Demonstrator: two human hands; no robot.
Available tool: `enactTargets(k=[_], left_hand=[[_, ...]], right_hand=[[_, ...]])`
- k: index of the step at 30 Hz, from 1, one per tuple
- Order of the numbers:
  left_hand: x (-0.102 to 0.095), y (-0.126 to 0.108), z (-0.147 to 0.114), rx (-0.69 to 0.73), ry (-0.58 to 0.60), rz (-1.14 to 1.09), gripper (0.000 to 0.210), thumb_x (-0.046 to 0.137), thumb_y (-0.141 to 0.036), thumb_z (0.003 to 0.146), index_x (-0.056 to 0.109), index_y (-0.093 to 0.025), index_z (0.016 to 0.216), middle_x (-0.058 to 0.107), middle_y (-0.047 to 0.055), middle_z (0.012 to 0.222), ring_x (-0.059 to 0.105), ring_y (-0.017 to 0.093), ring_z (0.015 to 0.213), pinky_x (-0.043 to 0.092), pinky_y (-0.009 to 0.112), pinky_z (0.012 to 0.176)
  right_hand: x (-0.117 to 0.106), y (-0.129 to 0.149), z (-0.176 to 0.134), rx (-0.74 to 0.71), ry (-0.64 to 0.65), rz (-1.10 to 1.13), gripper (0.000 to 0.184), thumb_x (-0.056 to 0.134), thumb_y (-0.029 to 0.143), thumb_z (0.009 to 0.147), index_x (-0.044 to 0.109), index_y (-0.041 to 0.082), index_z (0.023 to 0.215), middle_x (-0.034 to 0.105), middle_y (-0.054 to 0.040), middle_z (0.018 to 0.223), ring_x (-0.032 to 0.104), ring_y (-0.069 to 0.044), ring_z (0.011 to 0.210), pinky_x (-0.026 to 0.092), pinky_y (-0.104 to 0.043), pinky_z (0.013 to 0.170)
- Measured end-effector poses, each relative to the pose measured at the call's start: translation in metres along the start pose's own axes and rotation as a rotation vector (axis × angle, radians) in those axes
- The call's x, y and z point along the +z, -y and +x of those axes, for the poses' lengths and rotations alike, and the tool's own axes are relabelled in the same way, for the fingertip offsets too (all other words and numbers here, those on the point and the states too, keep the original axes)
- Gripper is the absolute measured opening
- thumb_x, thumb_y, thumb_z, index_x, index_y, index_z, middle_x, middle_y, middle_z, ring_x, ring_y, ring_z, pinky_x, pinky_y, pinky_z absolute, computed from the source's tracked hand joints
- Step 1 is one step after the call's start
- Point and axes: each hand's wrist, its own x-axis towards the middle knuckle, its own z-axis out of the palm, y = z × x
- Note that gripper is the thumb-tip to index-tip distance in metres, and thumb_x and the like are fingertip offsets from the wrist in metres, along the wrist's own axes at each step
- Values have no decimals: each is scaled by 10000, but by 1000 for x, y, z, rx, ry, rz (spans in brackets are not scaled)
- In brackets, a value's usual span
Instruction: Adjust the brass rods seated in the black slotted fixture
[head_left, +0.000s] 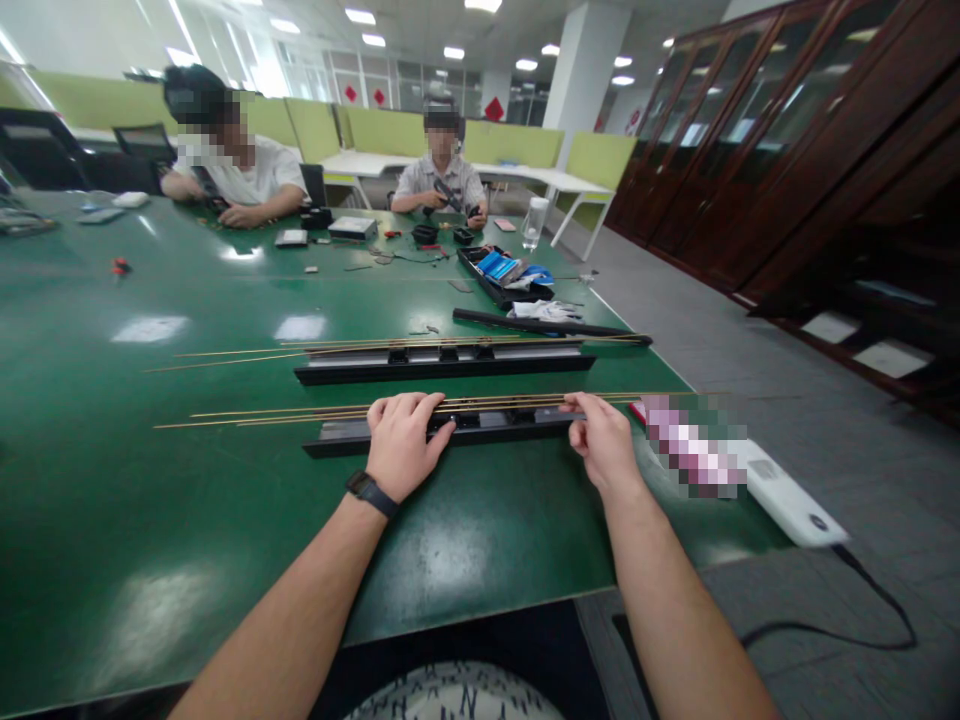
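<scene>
My left hand [405, 442] reaches over the left half of a long black channel-shaped rail [495, 436] on the table. Its fingers lie on the rail's far side and its thumb on the near side, gripping it. Thin golden rods [277, 414] run lengthwise along this rail and stick out past its left end. At the right end, my right hand [602, 435] has thumb and index finger pinched on the rods, its other fingers curled. Parallel and farther back lies a second black rail [450, 370], with more thin golden rods [232, 354] along its top.
Behind the rails lie a black bar [547, 326], white gloves [546, 311] and a black tray [480, 268] holding blue packets. A white power strip [787, 492] and a blurred pink item [694, 450] are at the right edge. Two people sit across the green table [225, 520].
</scene>
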Motion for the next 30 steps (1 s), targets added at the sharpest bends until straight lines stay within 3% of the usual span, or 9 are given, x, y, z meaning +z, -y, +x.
enactTargets(k=[3, 9, 16, 19, 24, 30], left_hand=[[0, 0, 0, 1, -2, 0, 338, 619, -416, 953, 658, -260, 1251, 718, 103, 1196, 624, 294, 1148, 330, 495, 1038], [-1, 0, 0, -3, 2, 5, 338, 620, -423, 955, 654, -266, 1251, 716, 97, 1201, 624, 290, 1149, 329, 491, 1038], [0, 0, 0, -4, 1, 0, 339, 626, -416, 948, 658, -266, 1249, 717, 102, 1202, 624, 296, 1148, 332, 498, 1040], [-1, -1, 0, -2, -2, 1, 337, 617, -422, 953, 660, -263, 1247, 717, 102, 1196, 625, 295, 1146, 330, 498, 1040], [0, 0, 0, -6, 3, 3, 339, 626, -420, 949, 661, -263, 1247, 719, 97, 1195, 623, 291, 1142, 330, 497, 1034], [0, 0, 0, -15, 12, 6, 342, 621, -425, 948, 660, -271, 1251, 718, 103, 1205, 619, 297, 1147, 333, 495, 1033]], right_hand=[[-1, 1, 0, -3, -11, 8, 307, 764, 454, 766, 716, 166, 861, 725, -45, 819, 468, -37, 345, 162, -168, 284], [3, 1, -5, 8, 131, -38, 368, 775, 513, 766, 733, 168, 887, 751, -62, 873, 468, -41, 341, 174, -177, 285], [0, 1, 1, 0, -24, -10, 323, 751, 473, 770, 725, 163, 857, 733, -61, 824, 459, -42, 342, 170, -176, 284], [0, 2, -1, 4, -4, 11, 297, 767, 448, 759, 712, 173, 859, 724, -43, 809, 470, -45, 345, 166, -173, 283], [2, 1, -5, 10, 138, -25, 357, 767, 504, 776, 732, 165, 884, 750, -61, 866, 454, -38, 337, 182, -181, 283], [1, -1, -1, 1, 30, -8, 344, 755, 494, 773, 724, 160, 852, 728, -57, 808, 449, -41, 338, 179, -180, 280]])
